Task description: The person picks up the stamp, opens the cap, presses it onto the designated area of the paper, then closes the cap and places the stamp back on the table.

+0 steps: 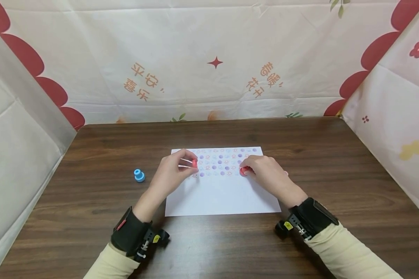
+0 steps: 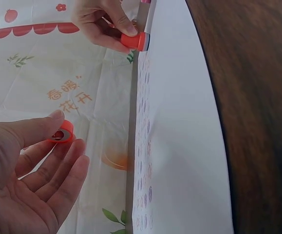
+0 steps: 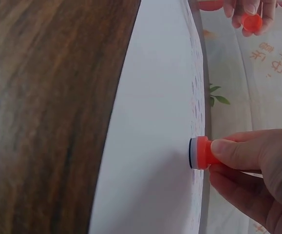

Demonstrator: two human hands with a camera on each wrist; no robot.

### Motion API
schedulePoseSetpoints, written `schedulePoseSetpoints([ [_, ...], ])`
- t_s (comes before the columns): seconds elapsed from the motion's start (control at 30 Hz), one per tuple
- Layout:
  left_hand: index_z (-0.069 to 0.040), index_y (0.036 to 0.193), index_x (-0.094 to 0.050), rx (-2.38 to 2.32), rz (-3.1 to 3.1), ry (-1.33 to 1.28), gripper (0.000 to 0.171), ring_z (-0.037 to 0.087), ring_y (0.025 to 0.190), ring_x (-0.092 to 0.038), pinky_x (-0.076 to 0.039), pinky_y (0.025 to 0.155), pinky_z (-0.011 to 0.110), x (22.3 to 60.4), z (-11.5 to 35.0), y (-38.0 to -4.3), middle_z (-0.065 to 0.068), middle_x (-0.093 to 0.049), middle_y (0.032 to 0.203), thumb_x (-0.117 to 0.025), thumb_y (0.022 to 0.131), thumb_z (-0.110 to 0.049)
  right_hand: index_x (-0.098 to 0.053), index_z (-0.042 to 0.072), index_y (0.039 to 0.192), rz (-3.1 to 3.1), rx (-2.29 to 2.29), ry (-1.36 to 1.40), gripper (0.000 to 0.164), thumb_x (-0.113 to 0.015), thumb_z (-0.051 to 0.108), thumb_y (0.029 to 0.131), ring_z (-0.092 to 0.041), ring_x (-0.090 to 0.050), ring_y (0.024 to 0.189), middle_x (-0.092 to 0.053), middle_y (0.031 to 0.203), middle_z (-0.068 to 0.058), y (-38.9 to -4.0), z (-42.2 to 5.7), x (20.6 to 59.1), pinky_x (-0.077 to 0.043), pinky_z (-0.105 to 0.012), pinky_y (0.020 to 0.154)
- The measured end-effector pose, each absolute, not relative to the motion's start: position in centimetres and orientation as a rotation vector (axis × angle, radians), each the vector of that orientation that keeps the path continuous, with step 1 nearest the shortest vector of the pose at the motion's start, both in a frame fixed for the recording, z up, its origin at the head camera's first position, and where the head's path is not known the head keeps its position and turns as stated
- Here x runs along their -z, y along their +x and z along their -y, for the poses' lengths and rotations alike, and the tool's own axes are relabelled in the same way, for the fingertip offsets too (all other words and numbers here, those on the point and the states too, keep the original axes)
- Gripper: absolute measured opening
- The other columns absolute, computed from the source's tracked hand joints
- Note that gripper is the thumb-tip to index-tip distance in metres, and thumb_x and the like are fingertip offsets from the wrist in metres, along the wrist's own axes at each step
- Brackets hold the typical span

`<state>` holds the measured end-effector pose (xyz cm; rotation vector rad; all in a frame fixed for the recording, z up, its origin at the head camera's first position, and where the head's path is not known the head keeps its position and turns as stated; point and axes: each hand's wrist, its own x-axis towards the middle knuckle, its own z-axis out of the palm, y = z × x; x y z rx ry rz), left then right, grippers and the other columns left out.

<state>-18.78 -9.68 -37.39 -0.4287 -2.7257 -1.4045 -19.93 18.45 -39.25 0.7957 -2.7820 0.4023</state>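
A white sheet of paper (image 1: 216, 197) lies on the table, with rows of small purple, blue and red stamped prints (image 1: 220, 162) across its far half. My right hand (image 1: 270, 174) pinches a red stamp (image 3: 202, 152) between thumb and fingers, its printing face turned down close over the paper at the right of the lowest printed row. Over the left part of the sheet, my left hand (image 1: 172, 170) holds a small round red cap (image 2: 63, 132) by thumb and fingertips. The cap's hollow side shows in the left wrist view, and its other fingers are spread loosely.
A blue stamp (image 1: 139, 175) stands on the wooden table (image 1: 90, 209) left of the paper. A small pink thing (image 2: 145, 1) shows at the top edge of the left wrist view. White printed cloth (image 1: 195, 58) hangs behind the table and at both sides.
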Motion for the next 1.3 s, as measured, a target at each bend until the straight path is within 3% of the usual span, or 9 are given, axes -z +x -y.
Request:
schedulePoseSetpoints([
  [0.87,-0.007,0.104,-0.063,1.42,2.725,-0.433,0.027,0.027,0.097,-0.067,-0.058,0.085,0.044,37.0,9.75,-18.77,0.012,-0.07,0.102,-0.076,0.08,-0.009,-0.074,0.006,0.092,2.791,-0.375,0.812,0.021,-0.08,0.001,0.072,-0.022,-0.066,0.079,-0.075,0.087,-0.009,-19.87,-18.39,39.11,-0.06,-0.043,0.078],
  [1.3,-0.007,0.104,-0.063,1.387,2.74,-0.396,0.028,0.021,0.094,-0.068,-0.059,0.084,0.042,37.04,9.75,-18.74,0.01,-0.07,0.1,-0.077,0.08,-0.01,-0.074,0.006,0.092,2.794,-0.382,0.777,0.022,-0.08,0.001,0.072,-0.022,-0.064,0.078,-0.074,0.088,-0.01,-19.68,-18.32,39.08,-0.06,-0.043,0.079],
])
